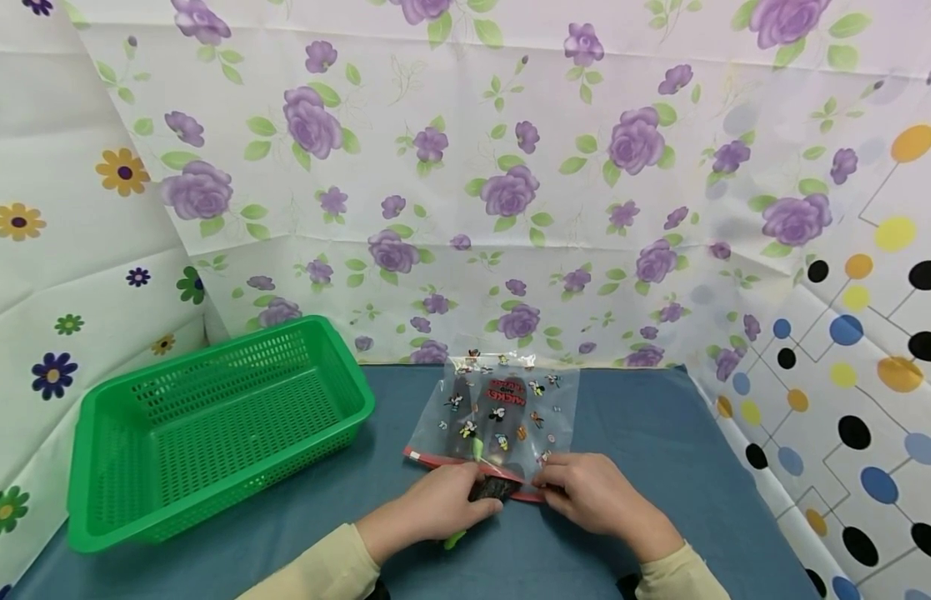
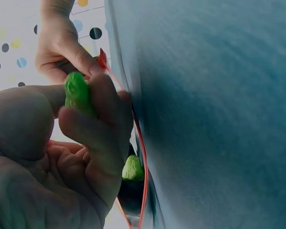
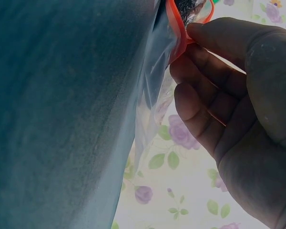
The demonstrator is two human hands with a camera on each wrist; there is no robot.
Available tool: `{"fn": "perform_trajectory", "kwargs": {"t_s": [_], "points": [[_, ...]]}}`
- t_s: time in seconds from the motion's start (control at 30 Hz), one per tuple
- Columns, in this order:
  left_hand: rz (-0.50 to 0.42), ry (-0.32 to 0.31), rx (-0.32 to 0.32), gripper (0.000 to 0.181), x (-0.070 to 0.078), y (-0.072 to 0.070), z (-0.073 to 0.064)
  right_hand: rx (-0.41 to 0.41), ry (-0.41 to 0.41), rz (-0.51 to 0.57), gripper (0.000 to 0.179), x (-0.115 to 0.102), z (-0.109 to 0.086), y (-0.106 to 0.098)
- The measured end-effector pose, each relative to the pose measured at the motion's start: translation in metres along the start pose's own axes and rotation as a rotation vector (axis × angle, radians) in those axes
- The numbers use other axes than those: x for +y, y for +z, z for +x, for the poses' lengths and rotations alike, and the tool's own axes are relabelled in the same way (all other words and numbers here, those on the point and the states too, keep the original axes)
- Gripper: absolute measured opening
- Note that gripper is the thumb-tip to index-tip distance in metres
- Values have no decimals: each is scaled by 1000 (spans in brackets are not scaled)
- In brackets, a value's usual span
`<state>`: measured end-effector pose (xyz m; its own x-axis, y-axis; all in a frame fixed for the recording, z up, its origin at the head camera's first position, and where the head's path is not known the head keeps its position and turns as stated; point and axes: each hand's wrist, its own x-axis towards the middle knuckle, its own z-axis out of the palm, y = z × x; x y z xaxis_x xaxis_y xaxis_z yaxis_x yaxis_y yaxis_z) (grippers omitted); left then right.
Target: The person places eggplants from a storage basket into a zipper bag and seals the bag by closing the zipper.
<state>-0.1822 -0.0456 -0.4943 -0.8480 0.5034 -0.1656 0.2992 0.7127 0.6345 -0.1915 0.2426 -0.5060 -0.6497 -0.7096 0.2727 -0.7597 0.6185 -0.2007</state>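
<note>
A clear zip bag (image 1: 427, 425) with cartoon prints and a red zip edge lies on the blue cloth in the head view. Several dark, long shapes are inside; a green tip (image 2: 132, 168) shows within the mouth. My left hand (image 1: 444, 502) grips a dark, wrinkled, long piece (image 1: 497, 488) like an eggplant, its far end in the bag's mouth. Its bright green end (image 2: 78, 93) sticks out between thumb and fingers in the left wrist view. My right hand (image 1: 594, 493) pinches the red edge (image 3: 178, 36) of the bag at the right between thumb and forefinger.
A green plastic basket (image 1: 357, 400) with perforated walls stands to the left on the blue cloth (image 1: 645, 417). Behind rises a flowered sheet (image 1: 450, 192); a dotted sheet (image 1: 803, 433) hangs at the right and another flowered one at the left.
</note>
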Motion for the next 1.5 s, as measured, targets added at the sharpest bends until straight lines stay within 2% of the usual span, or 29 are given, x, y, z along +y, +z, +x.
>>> {"fn": "perform_trajectory", "kwargs": {"t_s": [0.17,0.37,0.53,0.77,0.9,1.03,1.23,1.37,1.5], "points": [[-18,12,-5,26,0,0,-1,-14,3,3,15,-1,1,-2],[-14,59,5,14,-1,-1,-2,-22,7,8,16,-1,1,-3],[-33,77,-14,18,-3,-2,-3,-23,13,10,16,0,1,-2],[-71,35,-64,25,-5,-2,-3,-21,9,20,13,0,0,-1],[-157,-19,-82,16,-5,0,-4,-24,9,21,13,1,0,-1],[-184,-41,-73,6,-5,1,-4,-32,14,20,14,0,0,-1],[-139,-23,-32,21,-3,1,-6,-33,18,29,12,0,-1,-1],[-58,6,9,39,-2,2,-7,-27,17,28,12,0,-1,-1],[-24,5,33,47,0,2,-7,-21,16,21,15,0,0,-1]]}}
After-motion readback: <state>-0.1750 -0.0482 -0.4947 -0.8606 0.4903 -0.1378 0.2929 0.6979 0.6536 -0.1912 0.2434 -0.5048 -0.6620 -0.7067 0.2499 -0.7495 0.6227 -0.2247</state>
